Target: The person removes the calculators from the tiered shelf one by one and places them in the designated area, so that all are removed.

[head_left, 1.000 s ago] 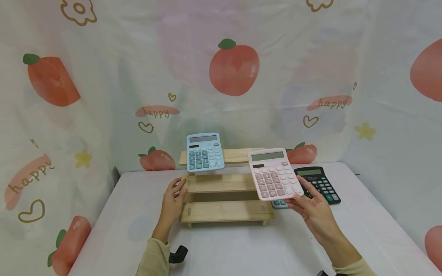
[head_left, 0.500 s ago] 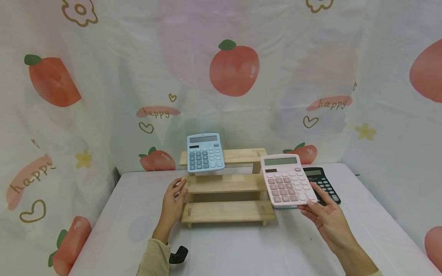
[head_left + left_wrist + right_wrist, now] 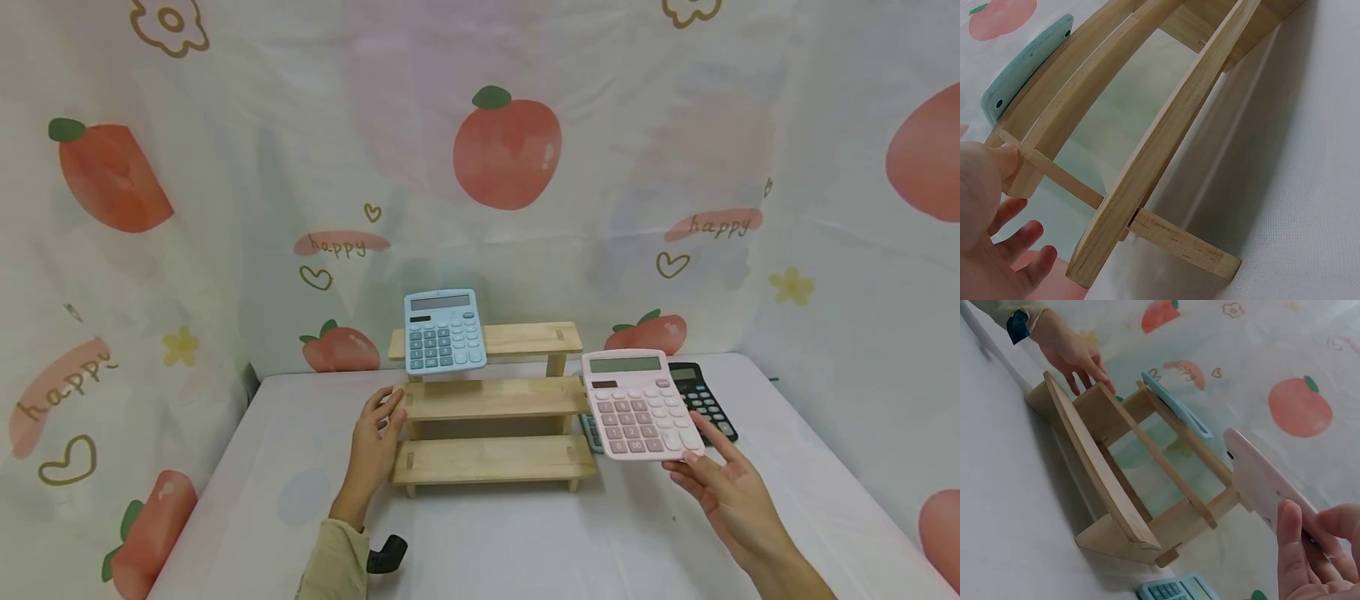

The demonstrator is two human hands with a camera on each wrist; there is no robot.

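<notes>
The right hand (image 3: 738,500) grips the lower right corner of a pink calculator (image 3: 637,408), held up right of a three-tier wooden shelf (image 3: 495,460). In the right wrist view, thumb and fingers pinch the pink calculator (image 3: 1260,478) near its edge. The left hand (image 3: 371,450) holds the left end of the middle tier; in the left wrist view, the left hand (image 3: 991,219) has its other fingers spread beside the plank. A blue calculator (image 3: 446,332) leans on the top tier's left part.
A black calculator (image 3: 708,404) lies at the right, partly covered by the pink one. Another blue calculator (image 3: 592,429) shows beside the shelf's right end. A black object (image 3: 387,554) is near the left sleeve. Patterned cloth (image 3: 525,275) hangs behind.
The right hand has carried the pink calculator right and slightly down, away from the shelf, uncovering the top tier's right end. The left hand has stayed at the shelf.
</notes>
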